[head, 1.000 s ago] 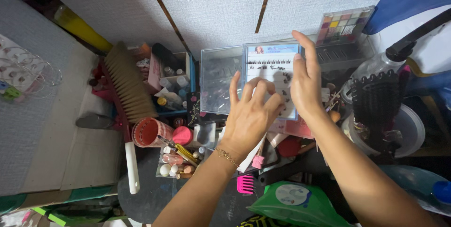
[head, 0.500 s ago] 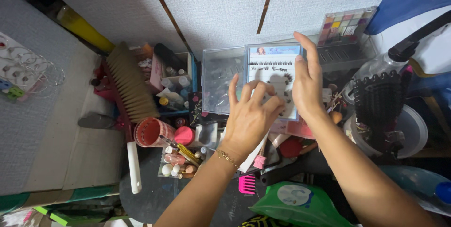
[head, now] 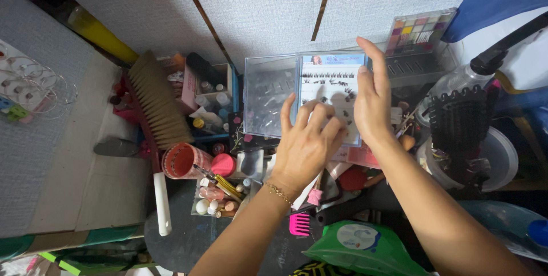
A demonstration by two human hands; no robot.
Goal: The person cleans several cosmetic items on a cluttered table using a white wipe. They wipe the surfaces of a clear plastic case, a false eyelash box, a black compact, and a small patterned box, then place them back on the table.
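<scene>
My right hand (head: 374, 96) grips the right edge of an open clear plastic case of false eyelash clusters (head: 328, 82), holding it upright before the white wall. The case's clear lid (head: 265, 102) swings open to the left. My left hand (head: 305, 144), with a thin bracelet at the wrist, rests its spread fingertips on the lower part of the white lash card, among the dark clusters. Whether a cluster is pinched between the fingers cannot be seen.
A cluttered floor lies below: a brush with a white handle (head: 154, 116), a red cup (head: 182, 162), small bottles (head: 214, 196), a pink comb (head: 298, 224), a green wipes pack (head: 357, 244), a black hairbrush (head: 456, 122) and an eyeshadow palette (head: 419, 30).
My left hand has slid slightly down and its fingers have drawn closer together on the lash card. The right hand and the case have stayed almost still.
</scene>
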